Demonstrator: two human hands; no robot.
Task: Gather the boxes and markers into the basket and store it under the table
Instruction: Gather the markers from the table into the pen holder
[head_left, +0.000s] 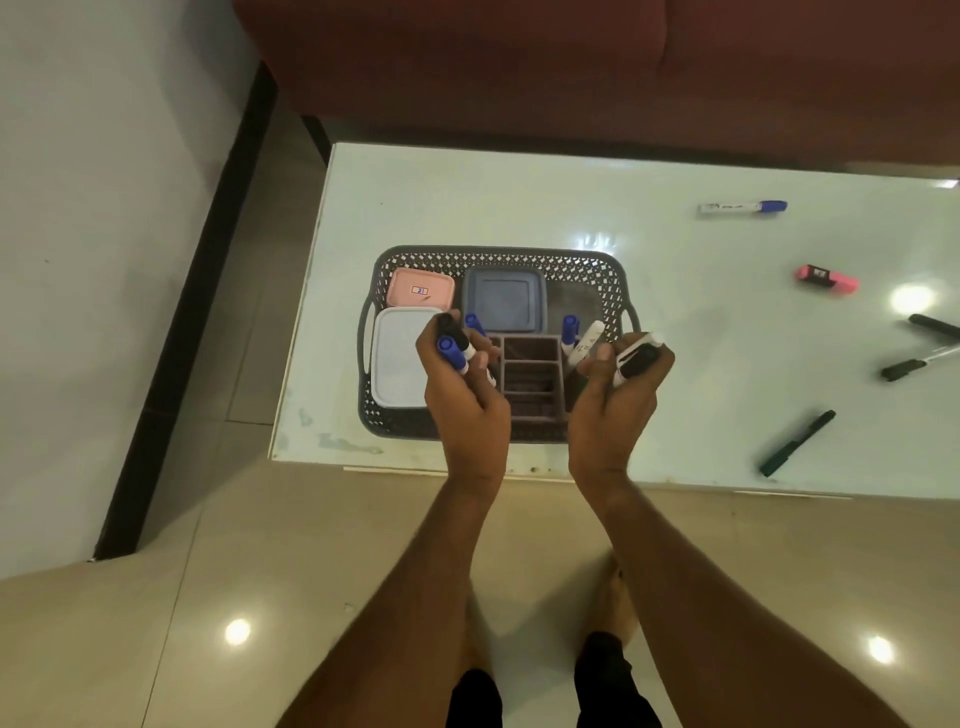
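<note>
A grey perforated basket (498, 258) sits on the pale glass table (675, 312). Inside lie a pink box (420, 287), a white box (397, 364), a blue-grey box (504, 301) and a brown divided organizer (530, 374) with markers (579, 340) standing in it. My left hand (462, 395) hovers over the basket, shut on blue-capped and black-capped markers (453, 345). My right hand (618, 400) is shut on a black-and-white marker (636, 358) over the basket's right side. Loose on the table: a blue marker (743, 207), a pink highlighter (826, 279), black markers (919, 358) and a green pen (797, 442).
A dark red sofa (571, 73) stands behind the table. A white wall with black skirting (197, 291) runs along the left. Beige tiled floor (260, 597) lies in front of the table, with my bare feet (618, 603) on it.
</note>
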